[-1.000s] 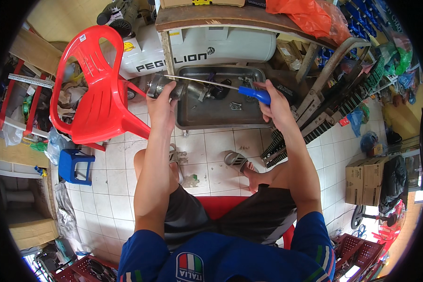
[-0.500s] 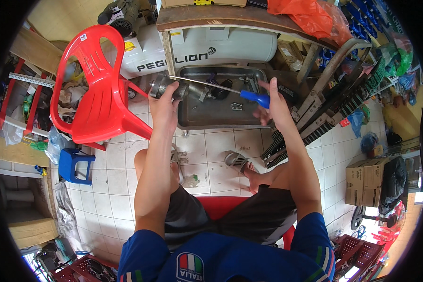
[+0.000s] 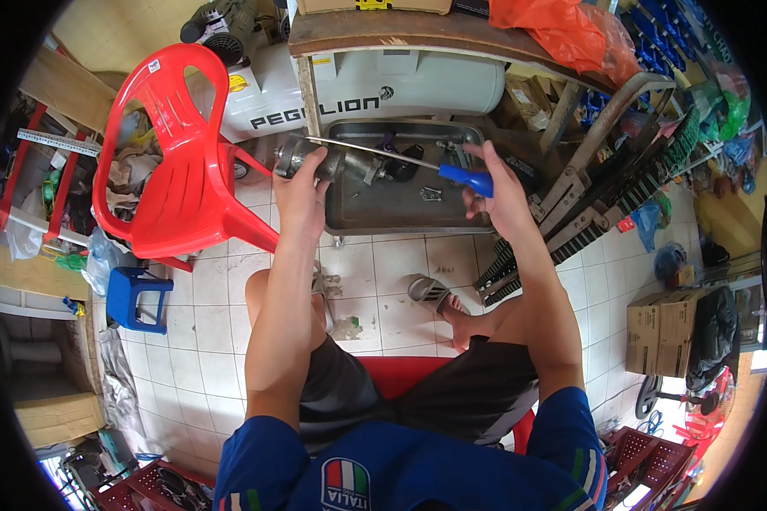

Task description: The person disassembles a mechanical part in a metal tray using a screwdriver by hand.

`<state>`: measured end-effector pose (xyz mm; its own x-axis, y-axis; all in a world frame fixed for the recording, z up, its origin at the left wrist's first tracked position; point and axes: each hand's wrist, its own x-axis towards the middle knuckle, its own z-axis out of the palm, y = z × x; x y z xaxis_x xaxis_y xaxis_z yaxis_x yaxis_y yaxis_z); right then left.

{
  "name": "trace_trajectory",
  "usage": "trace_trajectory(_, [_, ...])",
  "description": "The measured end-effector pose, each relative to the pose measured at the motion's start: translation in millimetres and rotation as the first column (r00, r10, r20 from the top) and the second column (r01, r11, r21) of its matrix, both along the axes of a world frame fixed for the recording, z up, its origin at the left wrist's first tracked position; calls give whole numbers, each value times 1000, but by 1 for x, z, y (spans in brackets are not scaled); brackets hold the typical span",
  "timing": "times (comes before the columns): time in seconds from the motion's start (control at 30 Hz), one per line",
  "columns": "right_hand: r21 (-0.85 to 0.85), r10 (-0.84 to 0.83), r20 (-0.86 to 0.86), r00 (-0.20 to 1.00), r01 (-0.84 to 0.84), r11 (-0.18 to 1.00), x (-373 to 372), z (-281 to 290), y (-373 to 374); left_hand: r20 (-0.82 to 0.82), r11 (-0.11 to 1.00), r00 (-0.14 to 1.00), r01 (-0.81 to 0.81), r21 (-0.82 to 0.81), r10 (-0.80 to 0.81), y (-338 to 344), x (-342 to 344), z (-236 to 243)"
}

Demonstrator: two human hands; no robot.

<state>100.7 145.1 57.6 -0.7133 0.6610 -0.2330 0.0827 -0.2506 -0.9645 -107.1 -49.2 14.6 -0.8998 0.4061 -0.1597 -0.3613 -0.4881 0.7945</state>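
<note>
My left hand [image 3: 302, 187] grips a dark metal cylindrical assembly [image 3: 354, 166] over the left part of a grey metal tray [image 3: 392, 213]. A long screwdriver shaft lies across the top of that assembly. My right hand [image 3: 498, 192] holds the screwdriver's blue handle [image 3: 462, 177] loosely, index finger raised and other fingers partly spread around it. Small metal bolts [image 3: 430, 193] lie in the tray, along with other dark parts partly hidden behind the shaft.
Left stands a red plastic chair [image 3: 166, 204] with a blue stool [image 3: 132, 298] below it. Behind are a white compressor tank [image 3: 452, 85] and wooden bench [image 3: 418, 34]. Black metal track-like frames [image 3: 588, 213] lean at right; cardboard boxes [image 3: 660, 332] sit at lower right.
My right fingers have loosened and shifted around the blue handle, which has tilted slightly downward. The cylindrical assembly in my left hand has moved a little to the right.
</note>
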Motion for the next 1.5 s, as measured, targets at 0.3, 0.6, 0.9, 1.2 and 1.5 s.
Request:
trace_trajectory(0.3, [269, -39, 165, 986, -7, 963, 2, -13, 13, -6, 999, 999, -38, 0, 38, 0, 2, 7])
trace_trajectory(0.6, [-71, -109, -153, 982, 99, 993, -3, 2, 2, 13, 1000, 1000, -20, -10, 20, 3, 4, 2])
trace_trajectory(0.9, [163, 47, 68, 997, -57, 985, 9, -10, 27, -20, 1000, 999, -27, -6, 27, 1, 2, 3])
trace_trajectory(1.2, [-7, -41, -33, 999, 40, 999, 3, 11, 2, -34, 1000, 999, -22, -1, 22, 1, -1, -2])
trace_trajectory(1.5, [205, -7, 8, 1000, 5, 979, 8, -14, 26, -57, 1000, 998, -4, -20, 3, 2, 2, -1])
